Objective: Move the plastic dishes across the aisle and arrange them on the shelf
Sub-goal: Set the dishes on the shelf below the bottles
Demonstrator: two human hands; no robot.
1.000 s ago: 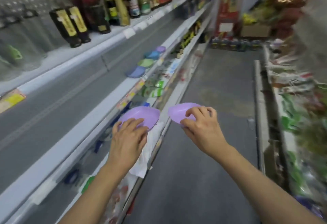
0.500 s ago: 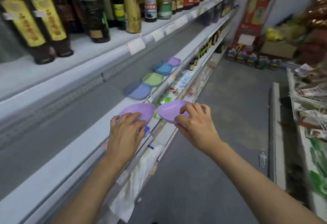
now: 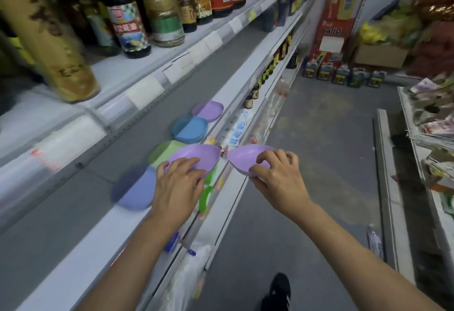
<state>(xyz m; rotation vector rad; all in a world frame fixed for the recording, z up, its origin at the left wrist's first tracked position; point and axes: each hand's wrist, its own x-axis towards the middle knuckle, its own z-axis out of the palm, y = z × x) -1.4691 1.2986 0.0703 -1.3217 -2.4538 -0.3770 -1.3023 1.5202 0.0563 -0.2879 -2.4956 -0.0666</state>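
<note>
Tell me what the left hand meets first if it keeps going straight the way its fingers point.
Most likely the green plastic dish lying on the grey shelf. The left hand holds a purple plastic dish pointing up the row, and the green one lies just beyond, partly hidden. Depth is unclear, so it might pass above.

Two lilac dishes [image 3: 196, 157] [image 3: 245, 159] in hand; periwinkle [image 3: 134, 191], green [image 3: 163, 151], blue [image 3: 190, 129] (and another lilac [image 3: 208, 110]) dishes on the grey shelf [image 3: 73, 202].

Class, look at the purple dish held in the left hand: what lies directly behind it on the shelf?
Behind the purple dish in the left hand, a green dish lies on the shelf. Only its left part shows; the rest is covered.
</note>
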